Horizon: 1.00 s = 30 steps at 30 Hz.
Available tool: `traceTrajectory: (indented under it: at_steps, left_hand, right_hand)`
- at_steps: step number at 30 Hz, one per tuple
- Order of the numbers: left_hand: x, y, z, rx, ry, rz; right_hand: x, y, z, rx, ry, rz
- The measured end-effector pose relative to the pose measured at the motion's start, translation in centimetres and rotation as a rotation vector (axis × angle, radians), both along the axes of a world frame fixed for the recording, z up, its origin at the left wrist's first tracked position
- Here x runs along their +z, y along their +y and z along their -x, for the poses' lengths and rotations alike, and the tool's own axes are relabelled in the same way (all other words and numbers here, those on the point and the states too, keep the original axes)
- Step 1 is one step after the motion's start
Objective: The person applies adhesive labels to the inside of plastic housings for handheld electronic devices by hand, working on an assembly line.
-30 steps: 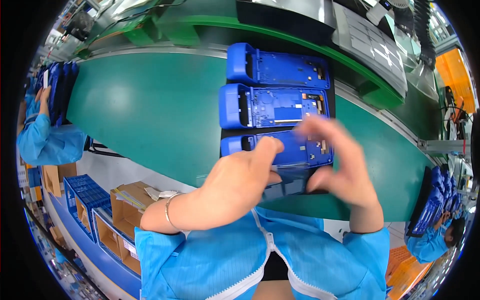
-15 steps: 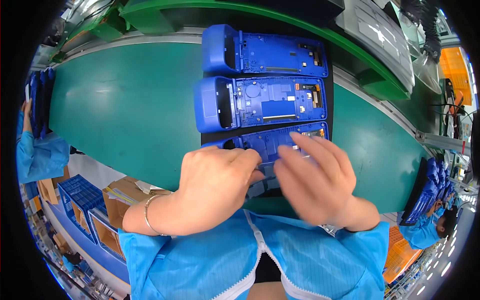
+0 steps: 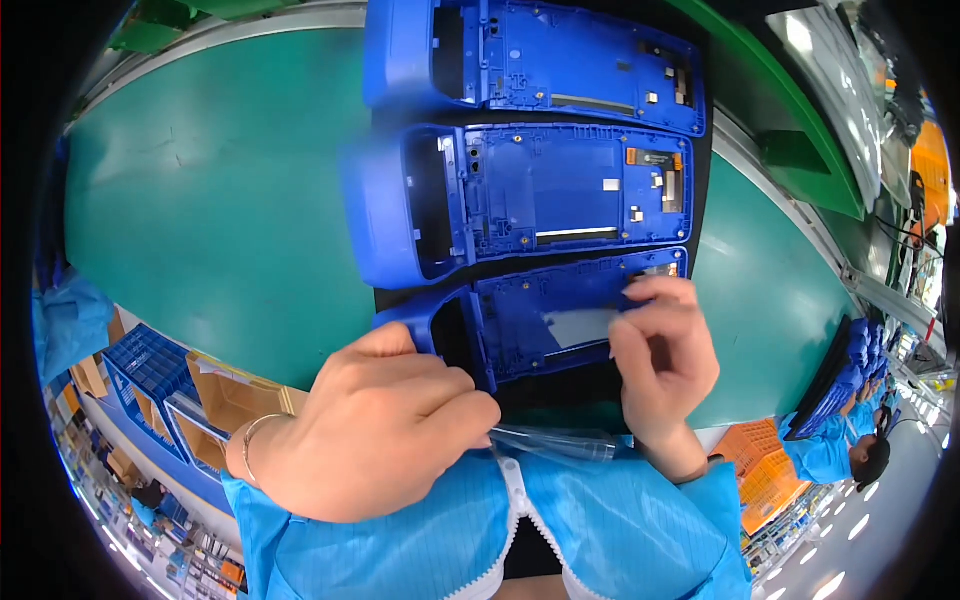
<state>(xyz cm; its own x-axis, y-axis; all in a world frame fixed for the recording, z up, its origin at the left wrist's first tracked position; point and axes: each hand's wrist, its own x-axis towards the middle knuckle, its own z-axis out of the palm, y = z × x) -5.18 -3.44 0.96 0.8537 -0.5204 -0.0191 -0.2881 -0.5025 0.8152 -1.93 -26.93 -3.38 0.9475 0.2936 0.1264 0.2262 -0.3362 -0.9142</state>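
The nearest blue plastic housing [image 3: 535, 310] lies flat, with a rectangular pale patch [image 3: 580, 328] in its lower part. My left hand [image 3: 385, 420] is closed at the near left corner of this housing. From its fingers a strip of clear plastic film [image 3: 560, 442] trails to the right, in front of my jacket. At the housing's right end, my right hand [image 3: 665, 350] has its fingers curled and thumb and forefinger together; whatever they pinch is too small to make out. Beyond lie a middle blue housing [image 3: 570, 190] and a far blue housing [image 3: 590, 60], insides facing up.
The housings lie on a black mat [image 3: 395, 298] on a green worktop [image 3: 220, 190]. A green rail [image 3: 780, 110] runs along the back right. Blue crates [image 3: 150, 365] stand below at left, orange crates [image 3: 755, 460] at right. A co-worker in blue [image 3: 825, 455] is at the far right.
My left hand has moved down and left, drawing clear film toward me. The right hand has curled its fingers and moved to the housing's right end. The housings appear larger and closer.
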Motion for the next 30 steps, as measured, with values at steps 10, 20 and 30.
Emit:
traceTrajectory:
  at_steps: [10,20,30]
  left_hand:
    - [-0.7,0.3,0.4,0.056,0.024,0.052]
    - [-0.2,-0.1,-0.4,0.010,0.048,0.007]
    - [-0.2,-0.3,-0.1,0.059,0.005,0.033]
  right_hand:
    - [1.2,-0.7,0.5,0.061,-0.745,0.279]
    - [-1.2,0.7,0.3,-0.014,-0.139,0.100]
    - [-0.8,1.3,0.3,-0.025,-0.199,0.175]
